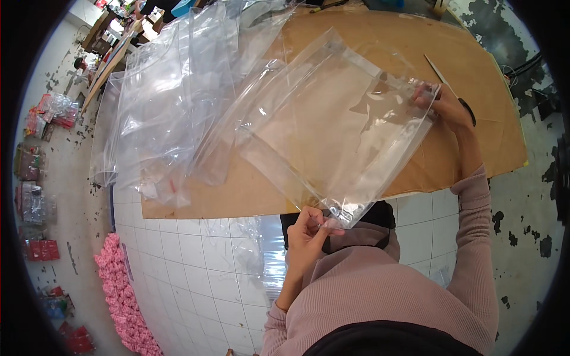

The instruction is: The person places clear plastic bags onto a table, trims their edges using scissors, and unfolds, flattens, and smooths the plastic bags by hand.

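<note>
Clear plastic sheet: it lies aslant over the front part of the table, the clear plastic sheet (350, 121) having banded edges and shiny creases; its near corner sticks out past the table's front edge, above the person's lap.
Left hand: the left hand (309, 230) pinches that near corner, thumb and fingers drawn close together on the plastic, just off the front of the table.
Right hand: the right hand (438, 102) grips the sheet's right-hand edge toward its far end, fingers curled in on the plastic — a narrow hold, over the table.
Scissors: the scissors (468, 111) show a black handle by the right wrist and a pointed blade reaching away beyond the hand; whether the hand touches them, I cannot tell.
Table: brown paper or board covers the table (490, 139), its front edge running just before the person.
Plastic pile: more clear sheets make up a loose, overlapping plastic pile (172, 89) on the table's left, hanging over its left side; the held sheet lies right beside it.
Floor at left: a bumpy pink roll (122, 291) lies along the white tiles (184, 261) — farther left, small colourful packets (40, 250) sit in a row of heaps.
Right side: dark cables (525, 66) run beyond the table.
</note>
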Tool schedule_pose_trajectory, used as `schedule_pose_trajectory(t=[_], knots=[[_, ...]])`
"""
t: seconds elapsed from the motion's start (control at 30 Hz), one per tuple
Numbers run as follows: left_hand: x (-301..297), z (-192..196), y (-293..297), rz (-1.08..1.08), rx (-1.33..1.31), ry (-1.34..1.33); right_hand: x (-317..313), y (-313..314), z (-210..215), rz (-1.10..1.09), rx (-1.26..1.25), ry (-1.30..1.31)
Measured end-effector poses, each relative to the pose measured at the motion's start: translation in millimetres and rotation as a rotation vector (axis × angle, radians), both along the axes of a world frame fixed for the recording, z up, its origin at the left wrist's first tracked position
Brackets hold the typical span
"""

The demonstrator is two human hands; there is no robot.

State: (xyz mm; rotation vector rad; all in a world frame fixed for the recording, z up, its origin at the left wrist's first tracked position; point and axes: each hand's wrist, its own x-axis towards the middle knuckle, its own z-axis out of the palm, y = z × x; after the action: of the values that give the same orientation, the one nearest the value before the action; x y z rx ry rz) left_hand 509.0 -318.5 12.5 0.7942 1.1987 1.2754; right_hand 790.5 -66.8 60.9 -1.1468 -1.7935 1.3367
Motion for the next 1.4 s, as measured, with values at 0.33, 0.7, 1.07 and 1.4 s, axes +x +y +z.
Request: schedule_pose_trajectory(t=[0.33, 0.7, 1.07, 1.4], knots=[[0, 4, -7, -0.061, 0.166, 0.448, 28, 2, -12, 0.022, -0.038, -0.046], [-14, 56, -12, -0.095, 0.192, 1.642, 4, -58, -19, -0.688, 0.849, -0.655], [-3, 0, 33, -0.153, 0.918, 1.556, -65, -159, -22, -0.231, 0.896, -0.516], [-4, 0, 30, -0.061, 0.934, 1.393, -64, -153, -18, -0.032, 0.876, -0.616]])
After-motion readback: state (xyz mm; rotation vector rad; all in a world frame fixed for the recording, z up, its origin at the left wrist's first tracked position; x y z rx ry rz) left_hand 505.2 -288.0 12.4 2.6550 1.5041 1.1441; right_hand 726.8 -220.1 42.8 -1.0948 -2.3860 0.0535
